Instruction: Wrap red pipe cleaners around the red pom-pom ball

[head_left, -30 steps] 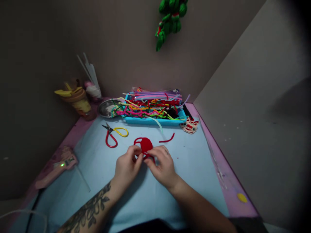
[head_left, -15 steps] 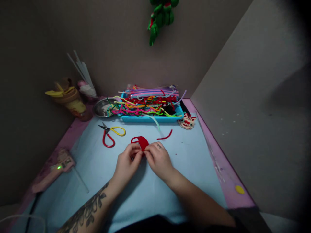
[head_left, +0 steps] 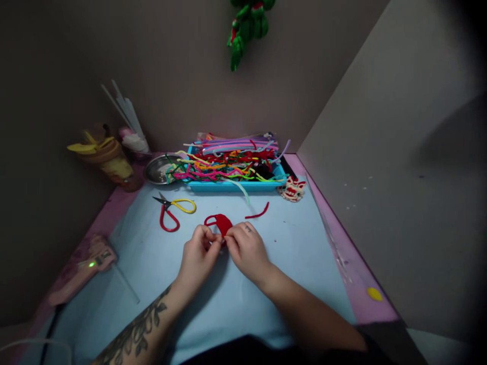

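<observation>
A red pipe-cleaner piece (head_left: 223, 224), with a rounded solid part and a thin loop at its left, is held between my two hands above the blue sheet. My left hand (head_left: 200, 252) pinches its lower edge with thumb and forefinger. From the other side my right hand (head_left: 248, 249) grips it, fingers closed and fingertips nearly meeting those of the left. The fingers cover the lower part of the piece. Just beyond my right hand lies a short loose red pipe cleaner (head_left: 257, 212). Scissors (head_left: 169, 209) with one red and one yellow handle rest open to the left.
A blue tray (head_left: 236, 187) heaped with coloured pipe cleaners stands at the back. Left of it is a metal bowl (head_left: 154, 175). A pink glue gun (head_left: 89, 271) lies at the left, its cord nearby. A lion-face ornament (head_left: 291, 190) sits by the tray's right corner.
My left fingers have curled in closer at the lower edge of the red piece. Both hands still hold it in nearly the same place; the view has shifted slightly.
</observation>
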Action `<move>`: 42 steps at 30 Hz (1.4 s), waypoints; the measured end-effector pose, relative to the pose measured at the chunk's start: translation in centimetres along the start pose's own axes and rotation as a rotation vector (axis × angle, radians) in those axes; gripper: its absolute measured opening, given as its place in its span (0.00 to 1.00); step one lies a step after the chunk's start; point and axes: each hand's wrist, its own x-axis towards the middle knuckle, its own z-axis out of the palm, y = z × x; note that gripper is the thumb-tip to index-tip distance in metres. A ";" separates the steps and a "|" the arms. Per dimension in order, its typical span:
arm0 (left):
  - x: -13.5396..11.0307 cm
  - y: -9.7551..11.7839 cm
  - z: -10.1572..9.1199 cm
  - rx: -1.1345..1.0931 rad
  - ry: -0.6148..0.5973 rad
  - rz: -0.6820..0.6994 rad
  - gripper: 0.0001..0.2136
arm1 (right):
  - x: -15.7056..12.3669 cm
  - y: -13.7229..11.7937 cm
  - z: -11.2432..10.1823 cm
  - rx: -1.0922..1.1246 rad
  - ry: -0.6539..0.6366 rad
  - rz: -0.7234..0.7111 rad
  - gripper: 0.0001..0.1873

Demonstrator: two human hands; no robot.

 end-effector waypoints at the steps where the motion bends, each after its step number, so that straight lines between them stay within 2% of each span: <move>1: 0.0 0.1 0.0 -0.020 -0.008 -0.008 0.11 | 0.0 0.0 0.0 -0.001 0.001 -0.005 0.07; 10: -0.1 0.5 0.0 -0.151 -0.015 -0.051 0.12 | 0.0 -0.2 -0.2 -0.052 0.003 -0.017 0.08; 14: -0.1 0.6 0.1 -0.211 -0.008 -0.077 0.13 | -0.1 0.0 0.1 -0.010 0.020 0.012 0.07; 21: 0.0 0.3 0.1 -0.248 -0.010 -0.115 0.13 | -0.1 0.4 0.1 0.163 0.049 0.094 0.05; 25: 0.1 1.0 0.1 -0.289 0.076 -0.140 0.15 | -0.1 0.2 0.3 0.357 0.117 0.287 0.03; 28: 0.1 1.8 0.1 -0.329 0.125 -0.161 0.17 | -0.1 0.2 0.6 0.606 0.114 0.450 0.04; 30: 0.1 2.2 0.1 -0.347 0.139 -0.161 0.17 | -0.1 0.2 0.7 0.738 0.104 0.502 0.06; 35: 0.2 2.3 -0.1 -0.397 0.159 -0.150 0.18 | 0.1 0.0 0.2 0.729 0.098 0.484 0.03; 38: 0.4 2.2 -0.2 -0.423 0.124 -0.194 0.20 | 0.4 0.1 -0.3 0.727 0.085 0.477 0.02; 42: 0.6 2.0 -0.5 -0.462 0.059 -0.236 0.22 | 0.7 0.5 -1.0 0.829 0.034 0.519 0.03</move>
